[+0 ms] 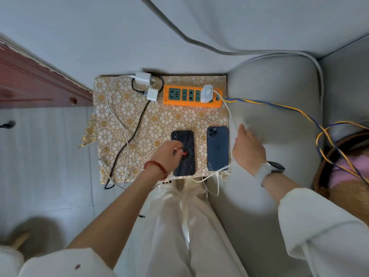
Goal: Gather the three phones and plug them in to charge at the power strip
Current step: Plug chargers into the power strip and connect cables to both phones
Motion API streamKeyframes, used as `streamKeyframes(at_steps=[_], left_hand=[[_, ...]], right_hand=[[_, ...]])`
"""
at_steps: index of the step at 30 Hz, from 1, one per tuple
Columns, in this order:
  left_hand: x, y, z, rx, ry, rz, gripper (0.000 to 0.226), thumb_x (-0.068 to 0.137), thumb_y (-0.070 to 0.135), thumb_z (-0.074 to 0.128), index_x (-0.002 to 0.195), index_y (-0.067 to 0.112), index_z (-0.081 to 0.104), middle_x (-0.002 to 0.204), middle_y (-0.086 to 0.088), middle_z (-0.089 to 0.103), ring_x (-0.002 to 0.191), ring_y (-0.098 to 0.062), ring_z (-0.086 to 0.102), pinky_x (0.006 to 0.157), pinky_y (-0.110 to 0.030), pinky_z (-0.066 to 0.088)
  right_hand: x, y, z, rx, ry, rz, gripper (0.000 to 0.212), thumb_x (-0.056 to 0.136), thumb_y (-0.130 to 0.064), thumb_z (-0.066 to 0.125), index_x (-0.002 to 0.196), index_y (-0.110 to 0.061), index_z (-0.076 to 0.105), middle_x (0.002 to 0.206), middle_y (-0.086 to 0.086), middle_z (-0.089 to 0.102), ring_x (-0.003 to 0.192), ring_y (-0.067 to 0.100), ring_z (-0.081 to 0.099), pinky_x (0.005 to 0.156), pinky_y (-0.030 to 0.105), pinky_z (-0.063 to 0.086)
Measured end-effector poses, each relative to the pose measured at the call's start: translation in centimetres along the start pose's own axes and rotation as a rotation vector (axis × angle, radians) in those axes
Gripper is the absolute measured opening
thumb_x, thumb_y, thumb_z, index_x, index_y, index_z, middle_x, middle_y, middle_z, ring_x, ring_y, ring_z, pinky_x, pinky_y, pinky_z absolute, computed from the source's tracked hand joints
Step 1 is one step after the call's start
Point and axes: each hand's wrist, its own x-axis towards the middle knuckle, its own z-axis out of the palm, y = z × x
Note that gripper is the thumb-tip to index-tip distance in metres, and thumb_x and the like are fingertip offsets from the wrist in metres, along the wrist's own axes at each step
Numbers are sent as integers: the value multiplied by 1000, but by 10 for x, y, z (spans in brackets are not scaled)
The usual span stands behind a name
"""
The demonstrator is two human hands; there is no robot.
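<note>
A black phone (186,156) and a blue phone (218,148) lie face down side by side at the near edge of a small table covered in gold floral cloth (123,116). My left hand (166,154) grips the black phone's left edge. Blurred, my right hand (247,148) hovers over the sofa arm just right of the blue phone, fingers spread, beside a white cable (231,114). That cable runs from a white charger (206,93) plugged into the orange power strip (179,102) to the blue phone's bottom end. No third phone is in view.
Two loose white chargers (142,78) (152,94) with a white cable and a black cable lie left of the strip. A grey sofa (279,96) borders the table's right side. The strip's blue-and-yellow cord (279,105) crosses to a basket (327,156).
</note>
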Motion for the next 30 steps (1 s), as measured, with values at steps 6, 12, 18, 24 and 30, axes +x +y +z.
streamKeyframes(at_steps=[6,12,18,24,30], left_hand=[[43,-29,-63,127,313,-122,41,89,14,46,130,10,42,139,-15,37,129,-27,36,108,-42,33],[87,-41,-117,285,426,-126,61,84,5,44,140,14,22,151,-11,16,139,-33,11,113,-50,22],[117,-54,-140,347,332,-304,76,84,11,51,143,14,4,153,-15,12,141,-33,7,114,-52,18],[114,-62,-151,176,452,-184,34,94,22,40,121,6,49,108,-22,63,89,-33,59,82,-43,50],[67,-38,-130,-104,463,137,28,94,18,42,110,8,62,68,0,56,33,-2,39,33,-8,26]], right_hand=[[21,-33,15,105,269,-54,68,85,-4,50,144,-3,16,134,20,41,121,37,40,84,44,45],[29,-70,13,117,615,-370,65,75,-1,56,136,-8,34,136,17,43,130,31,35,111,57,23],[43,-91,19,-90,510,-582,59,67,-3,67,124,-7,51,131,16,54,128,35,45,108,58,24],[49,-99,25,-19,439,-626,54,69,3,68,120,-2,53,124,19,57,122,37,50,105,52,35],[53,-118,14,313,251,-600,59,89,-10,50,142,-9,24,149,10,31,139,26,25,115,34,20]])
